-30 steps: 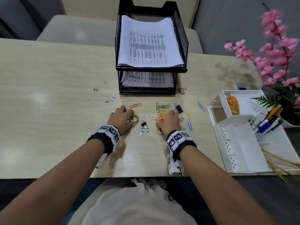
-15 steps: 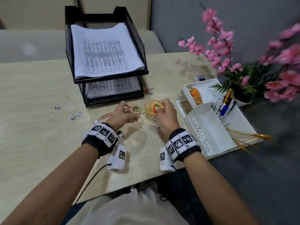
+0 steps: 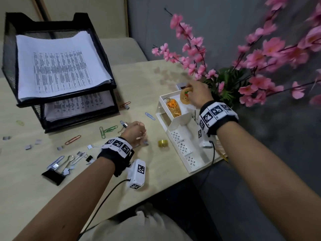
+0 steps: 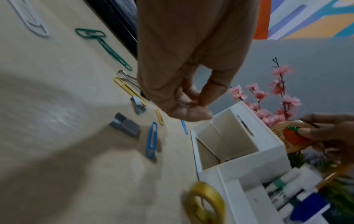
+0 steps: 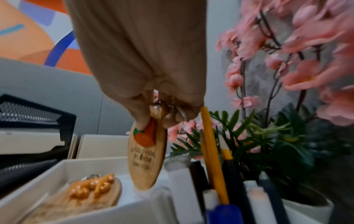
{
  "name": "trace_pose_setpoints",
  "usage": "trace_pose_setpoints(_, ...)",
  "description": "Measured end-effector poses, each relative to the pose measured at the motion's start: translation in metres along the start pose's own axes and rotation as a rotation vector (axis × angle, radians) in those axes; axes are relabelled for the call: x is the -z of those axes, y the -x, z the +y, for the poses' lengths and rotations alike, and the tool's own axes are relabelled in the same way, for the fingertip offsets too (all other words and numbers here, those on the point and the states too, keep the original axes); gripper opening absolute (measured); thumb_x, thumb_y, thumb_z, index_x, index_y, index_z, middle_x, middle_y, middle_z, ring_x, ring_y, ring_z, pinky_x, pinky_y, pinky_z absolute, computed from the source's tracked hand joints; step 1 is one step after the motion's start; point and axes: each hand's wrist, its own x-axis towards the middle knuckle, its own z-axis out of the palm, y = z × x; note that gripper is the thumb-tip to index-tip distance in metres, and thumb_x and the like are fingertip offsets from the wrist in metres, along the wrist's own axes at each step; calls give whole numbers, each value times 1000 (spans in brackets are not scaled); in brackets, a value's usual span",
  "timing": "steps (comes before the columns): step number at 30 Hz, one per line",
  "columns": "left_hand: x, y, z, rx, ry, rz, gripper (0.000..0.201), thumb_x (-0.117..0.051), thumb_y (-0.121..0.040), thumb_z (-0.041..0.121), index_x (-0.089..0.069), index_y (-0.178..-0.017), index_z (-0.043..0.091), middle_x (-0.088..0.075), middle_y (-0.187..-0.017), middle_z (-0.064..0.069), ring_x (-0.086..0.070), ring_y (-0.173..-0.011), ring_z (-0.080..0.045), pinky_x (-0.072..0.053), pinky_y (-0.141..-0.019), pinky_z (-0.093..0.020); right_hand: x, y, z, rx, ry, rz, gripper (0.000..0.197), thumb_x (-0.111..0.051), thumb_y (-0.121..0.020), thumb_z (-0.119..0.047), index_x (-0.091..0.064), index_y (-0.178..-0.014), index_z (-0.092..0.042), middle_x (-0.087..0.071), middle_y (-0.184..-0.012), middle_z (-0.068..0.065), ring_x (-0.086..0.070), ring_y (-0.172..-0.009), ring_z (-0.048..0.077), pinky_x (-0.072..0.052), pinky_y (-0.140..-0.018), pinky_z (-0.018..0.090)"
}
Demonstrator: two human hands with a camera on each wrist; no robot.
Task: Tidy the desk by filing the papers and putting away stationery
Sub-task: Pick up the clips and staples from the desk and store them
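Our right hand (image 3: 198, 94) pinched the wooden keychain (image 5: 146, 153) by its top, long axis hanging downward, directly over the white organizer (image 3: 180, 146) compartment holding one other keychain (image 3: 174, 107). Our left hand (image 3: 134, 132), nearer the one tape roll (image 3: 163, 143), hovered loosely curled, holding nothing visible.
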Motion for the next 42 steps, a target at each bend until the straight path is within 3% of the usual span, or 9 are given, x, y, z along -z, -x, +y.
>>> trace_pose_setpoints(8, -8, -3, -16, -100, -432, -12, 24, -49, -87, -4, -47, -74, 16, -49, -68, -3, -51, -35, 0, -38, -35, -12, -17, -38, 4, -9, 264, -333, 29, -41, -83, 0, -53, -104, -15, -39, -132, 15, -34, -127, 37, -34, -106, 45)
trace_pose_setpoints(11, -17, 1, -25, -201, -771, -114, 13, -62, -83, 6, -52, -89, 13, -52, -76, -1, -54, -59, -8, -39, -47, -14, -25, -32, 7, 24, 223, -263, 35, -41, -84, 7, -48, -114, -8, -34, -132, 18, -40, -122, 38, -39, -103, 45)
trace_pose_setpoints(16, -45, 5, -50, -217, -1176, -336, 48, -77, -71, 28, -51, -108, 12, -39, -99, -1, -51, -90, -24, -47, -83, -35, -36, -10, 16, 97, 140, -152, 33, -42, -86, 7, -46, -119, 1, -37, -131, 23, -45, -117, 39, -39, -98, 42)
trace_pose_setpoints(22, -64, 4, -72, -265, -1391, -233, 32, -57, -85, 24, -46, -109, 5, -42, -116, -13, -55, -98, -34, -46, -81, -43, -28, 31, 9, 290, -68, 80, 33, -42, -80, 15, -55, -107, 2, -46, -118, 19, -50, -107, 30, -39, -88, 30)
trace_pose_setpoints(26, -63, 2, -71, -319, -1250, -71, 6, -54, -83, 10, -48, -85, 9, -56, -110, -21, -54, -100, -35, -41, -80, -36, -37, 68, 13, 285, -211, 61, 22, -44, -84, 8, -59, -98, 0, -55, -106, 16, -53, -92, 25, -44, -81, 33)
trace_pose_setpoints(28, -59, 2, -65, -347, -1061, 76, 17, -57, -81, 7, -46, -71, 15, -62, -100, -22, -57, -96, -33, -39, -75, -32, -48, 84, 20, 210, -259, -45, 16, -44, -86, 0, -60, -92, 0, -62, -97, 15, -56, -86, 24, -48, -81, 36)
trace_pose_setpoints(35, -55, 14, -40, -439, -527, 109, 15, -61, -81, 1, -50, -86, 8, -52, -61, 2, -54, -39, 2, -45, -49, -11, -77, 102, 39, -62, -506, -232, 17, -61, -86, -12, -69, -99, -6, -70, -95, 15, -59, -81, 17, -46, -75, 27)
trace_pose_setpoints(39, -41, 12, -33, -360, -431, -37, 23, -59, -84, -4, -52, -78, 17, -55, -68, -1, -58, -44, 5, -52, -60, -19, -81, 96, 46, -130, -542, -156, 15, -57, -84, -5, -70, -92, -7, -66, -84, 6, -62, -85, 23, -53, -75, 31)
trace_pose_setpoints(42, -15, -6, -19, -434, -617, 167, 15, -55, -85, -3, -60, -85, 12, -63, -79, -9, -62, -59, 1, -49, -65, -23, -80, 89, 57, -187, -453, -65, 18, -54, -86, -6, -69, -96, -6, -69, -97, 13, -61, -94, 28, -50, -82, 33)
